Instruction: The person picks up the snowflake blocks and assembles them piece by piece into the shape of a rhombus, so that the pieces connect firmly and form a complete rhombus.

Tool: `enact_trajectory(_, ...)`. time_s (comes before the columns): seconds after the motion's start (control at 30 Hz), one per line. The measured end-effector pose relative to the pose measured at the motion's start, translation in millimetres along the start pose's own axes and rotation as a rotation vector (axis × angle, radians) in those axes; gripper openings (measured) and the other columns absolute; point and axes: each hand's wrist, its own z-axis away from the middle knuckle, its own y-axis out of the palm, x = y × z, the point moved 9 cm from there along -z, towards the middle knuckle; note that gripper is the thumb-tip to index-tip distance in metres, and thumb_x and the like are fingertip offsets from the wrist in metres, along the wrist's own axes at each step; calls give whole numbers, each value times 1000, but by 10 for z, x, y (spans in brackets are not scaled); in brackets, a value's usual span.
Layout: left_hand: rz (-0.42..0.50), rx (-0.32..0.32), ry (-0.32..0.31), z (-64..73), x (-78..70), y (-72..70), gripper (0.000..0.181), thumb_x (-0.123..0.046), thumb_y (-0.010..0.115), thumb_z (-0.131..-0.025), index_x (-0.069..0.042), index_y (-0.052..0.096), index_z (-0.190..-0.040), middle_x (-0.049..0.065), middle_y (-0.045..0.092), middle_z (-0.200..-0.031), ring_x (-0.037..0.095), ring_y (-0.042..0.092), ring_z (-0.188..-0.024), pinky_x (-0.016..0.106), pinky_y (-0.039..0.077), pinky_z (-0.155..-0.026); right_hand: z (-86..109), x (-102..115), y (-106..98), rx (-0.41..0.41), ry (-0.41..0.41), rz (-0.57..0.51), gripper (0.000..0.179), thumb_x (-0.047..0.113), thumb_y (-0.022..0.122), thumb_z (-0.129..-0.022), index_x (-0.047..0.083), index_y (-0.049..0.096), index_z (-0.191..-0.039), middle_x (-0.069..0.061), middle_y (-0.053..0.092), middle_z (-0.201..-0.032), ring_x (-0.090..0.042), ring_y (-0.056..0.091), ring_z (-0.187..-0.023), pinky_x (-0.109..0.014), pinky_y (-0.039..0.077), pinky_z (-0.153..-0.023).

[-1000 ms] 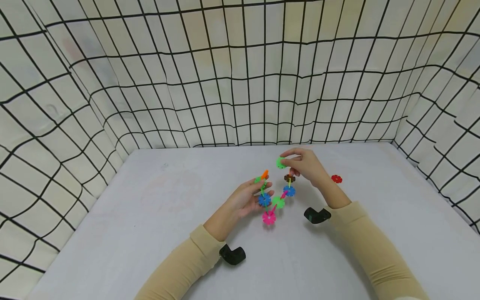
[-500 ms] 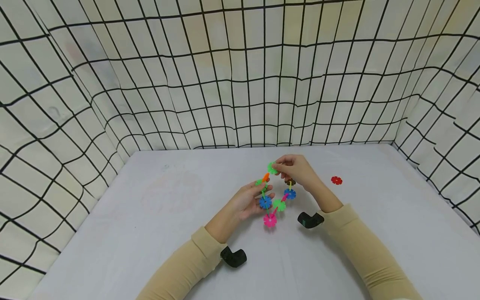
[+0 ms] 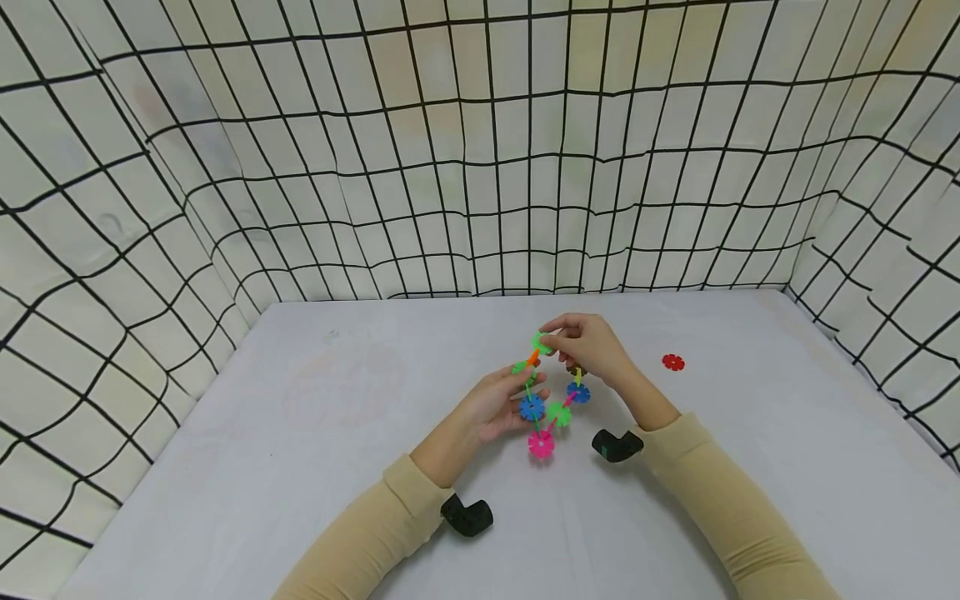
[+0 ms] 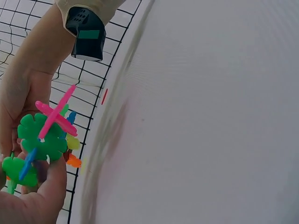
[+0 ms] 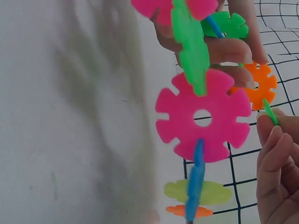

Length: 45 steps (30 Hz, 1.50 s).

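Hands joining a green disc to a snowflake chain

Hands meet above the middle of the desk (image 3: 300, 467). The left hand (image 3: 495, 404) has its fingers curled round a chain (image 3: 543, 408) of slotted plastic discs, gripping it near the upper end; a blue disc (image 3: 531, 407) sits against its fingertips, and a pink disc (image 3: 541, 444) hangs at the chain's 6 o'clock end, close to the desk. The right hand (image 3: 588, 346) pinches a green disc (image 3: 542, 342) between thumb and fingers and holds it against the orange disc (image 3: 532, 358) at the chain's 12 o'clock tip, the two touching. In the right wrist view the pink disc (image 5: 203, 116) fills the middle, with the orange disc (image 5: 259, 86) at its 2 o'clock and a thin green edge (image 5: 270, 112) pinched by the fingertips (image 5: 271, 135). A red disc (image 3: 672, 362) lies alone on the desk at 3 o'clock of the right hand, well apart. Black-gridded cloth walls (image 3: 480, 167) surround the desk.
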Motion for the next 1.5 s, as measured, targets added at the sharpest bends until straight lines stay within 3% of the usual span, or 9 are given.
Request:
enact_trajectory(0.2,29,-33,0,-8,17,-35,46,-28,47,-111,2,48,-146,3,61,-123,12,63,-96,33,55,-74,9,0,15,-39,-23,-4,24,16,73,-97,0,74,-115,-18,67,-79,-16,55,-60,-26,43,-51)
enact_trajectory(0.33,35,-53,5,-12,13,-47,46,-28,49,-111,4,50,-144,5,60,-126,11,63,-93,30,54,-71,24,-34,48,-51,-10,-53,22,16,72,-98,2,75,-114,-12,64,-74,-17,51,-57,-26,41,-46)
enact_trajectory(0.5,36,-71,10,-9,-1,-55,45,-27,49,-111,4,51,-144,6,60,-128,9,64,-93,29,55,-73,51,-11,80,-57,-16,-62,21,16,71,-99,2,75,-114,-5,59,-66,-29,50,-60,-25,36,-42)
enact_trajectory(0.6,29,-78,18,-10,-8,-66,45,-25,49,-111,5,50,-144,9,60,-131,10,64,-94,28,55,-74,48,12,91,-51,-30,-34,20,15,71,-99,2,74,-114,-8,60,-67,-29,51,-59,-25,37,-42)
enact_trajectory(0.73,39,-70,23,-10,0,-75,44,-21,46,-111,4,46,-147,4,62,-121,13,62,-96,30,50,-82,29,1,138,-22,-45,14,20,13,70,-99,1,72,-115,-14,63,-71,-19,51,-54,-25,40,-45)
enact_trajectory(0.97,75,-66,22,-18,-6,-86,43,-20,46,-108,0,46,-146,2,62,-110,18,57,-91,37,41,-89,1,-46,220,11,-48,80,22,16,71,-99,4,70,-118,-5,60,-66,-18,51,-53,-25,38,-44)
enact_trajectory(1.2,-34,-115,-24,-56,4,-184,44,-26,52,-108,-2,49,-146,8,61,-128,17,62,-97,41,43,-87,-88,-70,199,73,-35,129,32,21,66,-102,0,67,-126,-18,71,-84,-25,61,-61,-31,51,-54)
enact_trajectory(1.37,-123,-101,-53,-111,-28,-279,46,-25,56,-107,-1,49,-146,12,63,-136,19,67,-106,44,45,-95,-161,-135,-47,26,-34,91,33,18,62,-104,-5,65,-129,-25,73,-97,-39,65,-75,-31,57,-66)
enact_trajectory(1.5,-217,-45,-72,-138,-86,-350,41,-25,56,-106,-6,51,-142,10,65,-136,21,67,-110,47,45,-96,-253,-300,-289,-35,6,70,34,18,62,-105,-6,64,-129,-26,71,-104,-32,65,-77,-28,56,-70)
